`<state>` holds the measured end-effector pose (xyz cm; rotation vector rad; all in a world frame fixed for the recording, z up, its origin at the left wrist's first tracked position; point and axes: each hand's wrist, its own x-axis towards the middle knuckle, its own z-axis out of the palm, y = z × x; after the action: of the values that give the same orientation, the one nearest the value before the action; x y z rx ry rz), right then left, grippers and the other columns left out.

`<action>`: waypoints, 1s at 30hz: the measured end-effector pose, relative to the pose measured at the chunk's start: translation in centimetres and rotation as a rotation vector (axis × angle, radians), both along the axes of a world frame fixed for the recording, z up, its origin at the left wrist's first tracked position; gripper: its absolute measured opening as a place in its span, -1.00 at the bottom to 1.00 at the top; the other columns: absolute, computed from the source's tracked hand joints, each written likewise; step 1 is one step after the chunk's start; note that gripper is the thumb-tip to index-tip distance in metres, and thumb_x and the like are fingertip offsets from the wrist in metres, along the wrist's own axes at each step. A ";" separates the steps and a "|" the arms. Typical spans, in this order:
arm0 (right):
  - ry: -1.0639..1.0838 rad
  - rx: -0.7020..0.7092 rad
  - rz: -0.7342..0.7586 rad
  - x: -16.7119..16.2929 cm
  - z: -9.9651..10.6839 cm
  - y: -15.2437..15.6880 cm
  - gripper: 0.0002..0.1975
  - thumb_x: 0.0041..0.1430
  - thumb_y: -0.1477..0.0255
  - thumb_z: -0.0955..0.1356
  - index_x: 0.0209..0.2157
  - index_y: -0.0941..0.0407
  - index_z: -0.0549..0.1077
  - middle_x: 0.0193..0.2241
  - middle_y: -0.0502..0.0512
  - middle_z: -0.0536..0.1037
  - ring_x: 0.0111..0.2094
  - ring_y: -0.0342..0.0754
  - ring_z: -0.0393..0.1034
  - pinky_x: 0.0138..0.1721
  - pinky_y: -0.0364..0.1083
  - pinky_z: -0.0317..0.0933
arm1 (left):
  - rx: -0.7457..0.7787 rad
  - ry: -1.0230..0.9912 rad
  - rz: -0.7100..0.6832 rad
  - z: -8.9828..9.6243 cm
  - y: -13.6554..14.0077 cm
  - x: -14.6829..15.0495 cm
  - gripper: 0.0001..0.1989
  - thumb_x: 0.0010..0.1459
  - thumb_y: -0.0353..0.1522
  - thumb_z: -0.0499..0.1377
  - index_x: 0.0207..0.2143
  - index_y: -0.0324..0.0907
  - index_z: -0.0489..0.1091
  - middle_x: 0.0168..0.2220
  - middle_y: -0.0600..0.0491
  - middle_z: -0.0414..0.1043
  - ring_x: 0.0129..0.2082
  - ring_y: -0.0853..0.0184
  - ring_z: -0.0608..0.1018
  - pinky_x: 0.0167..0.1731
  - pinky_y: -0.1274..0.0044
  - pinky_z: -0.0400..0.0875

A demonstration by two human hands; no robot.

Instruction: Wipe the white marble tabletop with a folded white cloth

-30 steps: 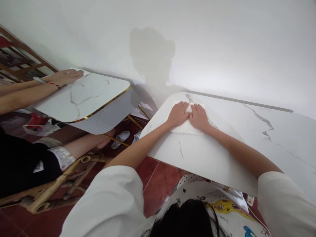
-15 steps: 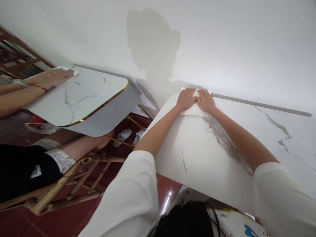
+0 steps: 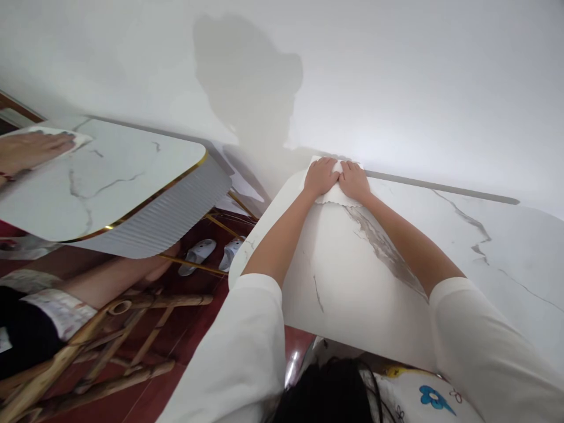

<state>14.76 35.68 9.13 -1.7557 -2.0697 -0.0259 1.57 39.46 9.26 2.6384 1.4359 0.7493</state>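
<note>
White, wavy-edged cloth (image 3: 338, 196) lies under flattened fingers (image 3: 326, 165) on grey-veined tabletop (image 3: 339, 267).

Wht wall (image 3: 396, 76), bamboo chair (image 3: 66, 359) on red flr (image 3: 194, 329).

The middle of the thin white cloth with wavy edge (image 3: 338, 196) is hidden under the left hand (image 3: 321, 175) and the right hand (image 3: 353, 179) — how it lies below the palms cannot be told. The white marble-patterned table (image 3: 520, 252) is cut off by the right edge. The left edge cuts the co-worker's hand (image 3: 37, 148) near its wrist, also the brown bamboo chair (image 3: 74, 351). Long black hair (image 3: 326, 390) hides part of the white flower-printed garment (image 3: 434, 397).
</note>
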 end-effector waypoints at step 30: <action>0.073 -0.065 -0.014 -1.0 0.4 -19.8 -0.49 0.23 0.50 0.11 0.20 0.28 0.21 0.23 0.27 0.22 0.24 0.15 0.02 0.22 0.10 -0.06 | -0.099 0.163 0.023 1.0 -20.4 -1.2 -0.46 0.21 -0.31 -0.09 0.23 -0.29 0.13 0.28 -0.11 0.12 0.29 0.10 0.12 0.25 0.26 0.00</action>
<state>13.80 15.91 9.52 -1.7818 -2.0273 0.1013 0.41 19.03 10.29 2.6647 1.5013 0.4603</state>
